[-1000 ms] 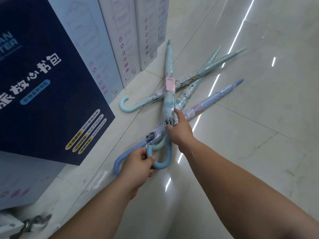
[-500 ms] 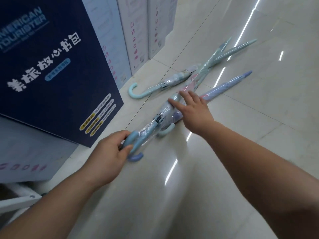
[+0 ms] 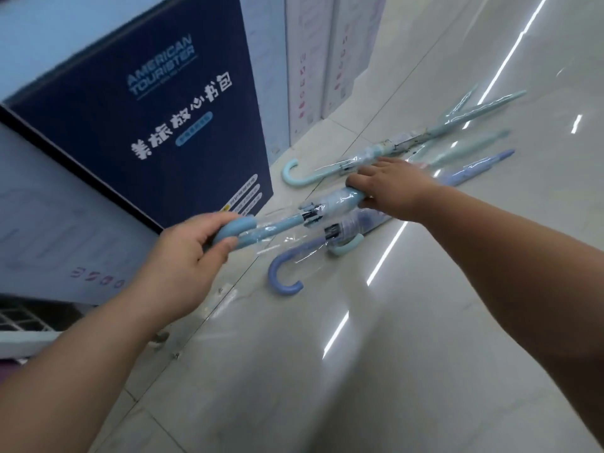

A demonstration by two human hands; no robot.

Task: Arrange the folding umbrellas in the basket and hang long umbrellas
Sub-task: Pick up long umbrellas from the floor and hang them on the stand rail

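Note:
Several long umbrellas in clear plastic sleeves lie on the glossy floor. My left hand [image 3: 192, 253] grips the curved handle of a light blue umbrella [image 3: 330, 206], lifted off the floor. Farther along the same umbrella, my right hand [image 3: 389, 188] holds its canopy. Below it on the floor lies a periwinkle umbrella [image 3: 284, 273] with a hooked handle, crossed by a pale teal handle [image 3: 346, 246]. Another light blue umbrella [image 3: 294, 174] lies behind my right hand, its tip pointing to the upper right.
A dark blue American Tourister display box [image 3: 170, 125] stands at the left, close to the umbrellas. White and pink display boxes [image 3: 307, 76] line the wall behind it. Shiny tiled floor [image 3: 359, 371] stretches to the right and toward me.
My left hand has raised the light blue umbrella by its handle. My right hand went from flat on the pile to gripping that umbrella's canopy. The periwinkle umbrella stays on the floor.

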